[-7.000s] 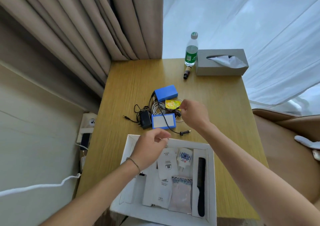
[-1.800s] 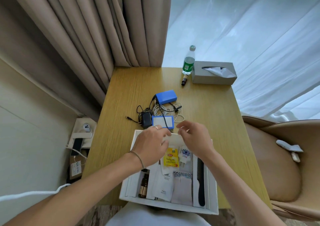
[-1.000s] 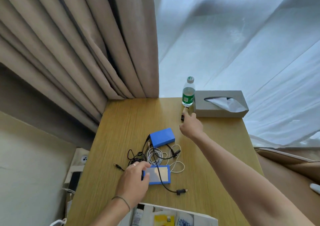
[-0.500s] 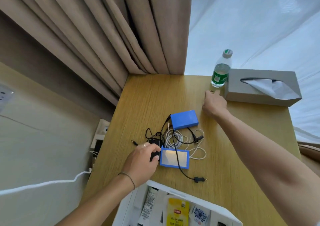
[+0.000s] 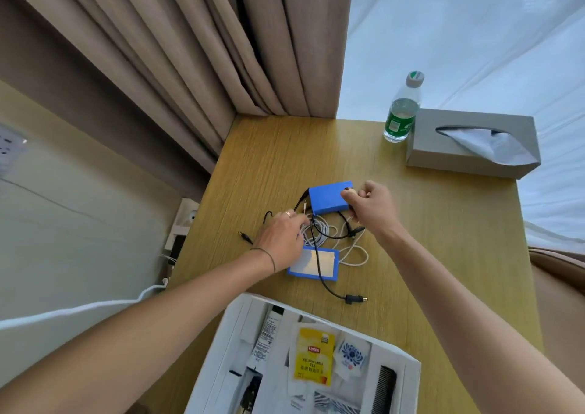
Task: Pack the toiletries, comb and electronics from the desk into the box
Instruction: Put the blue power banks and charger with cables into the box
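My right hand (image 5: 372, 206) is closed in a fist on a small brown tube whose dark tip (image 5: 348, 189) shows just over the blue box (image 5: 326, 196). My left hand (image 5: 280, 238) lies palm down on the tangle of black and white cables (image 5: 329, 233); its fingers curl into them and hide the black adapter. A blue-framed flat device (image 5: 318, 263) lies beside that hand, with a black plug (image 5: 356, 298) trailing from it. The white box (image 5: 240, 307) at the near edge holds a yellow tea sachet (image 5: 315, 359), a black comb (image 5: 384, 388), a white tube (image 5: 269, 331) and sachets.
A water bottle (image 5: 402, 112) and a grey tissue box (image 5: 468, 144) stand at the desk's far right. Beige curtains (image 5: 190, 49) hang behind the desk. A wall socket (image 5: 186, 217) and a white cord (image 5: 79, 309) sit left of the desk, a tan chair (image 5: 566, 274) on the right.
My right hand has come back from beside the water bottle with the small tube, which is gone from there. My left hand has shifted up onto the cable tangle.
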`<action>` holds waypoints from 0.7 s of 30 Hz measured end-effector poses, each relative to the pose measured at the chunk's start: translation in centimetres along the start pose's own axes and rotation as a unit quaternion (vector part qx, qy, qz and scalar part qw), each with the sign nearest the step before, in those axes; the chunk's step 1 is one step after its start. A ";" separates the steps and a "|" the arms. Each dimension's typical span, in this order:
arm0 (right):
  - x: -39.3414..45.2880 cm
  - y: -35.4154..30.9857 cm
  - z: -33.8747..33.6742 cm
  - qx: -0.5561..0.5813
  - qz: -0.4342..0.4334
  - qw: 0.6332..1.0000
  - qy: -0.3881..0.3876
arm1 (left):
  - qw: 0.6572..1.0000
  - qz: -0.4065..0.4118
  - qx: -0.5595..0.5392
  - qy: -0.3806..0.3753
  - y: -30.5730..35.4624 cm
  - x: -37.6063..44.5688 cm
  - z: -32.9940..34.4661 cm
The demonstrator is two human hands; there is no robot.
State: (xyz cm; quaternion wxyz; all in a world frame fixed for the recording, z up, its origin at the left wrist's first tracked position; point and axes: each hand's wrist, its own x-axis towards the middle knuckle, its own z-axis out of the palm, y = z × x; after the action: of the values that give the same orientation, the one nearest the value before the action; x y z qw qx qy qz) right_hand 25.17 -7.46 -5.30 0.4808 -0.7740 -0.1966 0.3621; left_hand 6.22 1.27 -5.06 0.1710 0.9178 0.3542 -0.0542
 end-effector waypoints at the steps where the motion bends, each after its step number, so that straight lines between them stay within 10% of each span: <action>1: -1.0 0.1 0.0 0.013 0.006 1.000 0.001 | 1.000 0.004 0.001 0.015 0.3 1.0 0.3; 21: -12.7 -0.5 -2.5 0.092 0.094 0.989 -0.069 | 0.991 0.047 0.120 -0.028 3.5 11.1 1.5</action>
State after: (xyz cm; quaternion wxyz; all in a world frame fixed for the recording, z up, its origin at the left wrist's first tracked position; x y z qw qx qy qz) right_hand 18.68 -17.02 0.56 0.4991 -0.7148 -0.1210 0.4747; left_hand 16.82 5.29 -7.97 0.0720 0.9454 0.2966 -0.1141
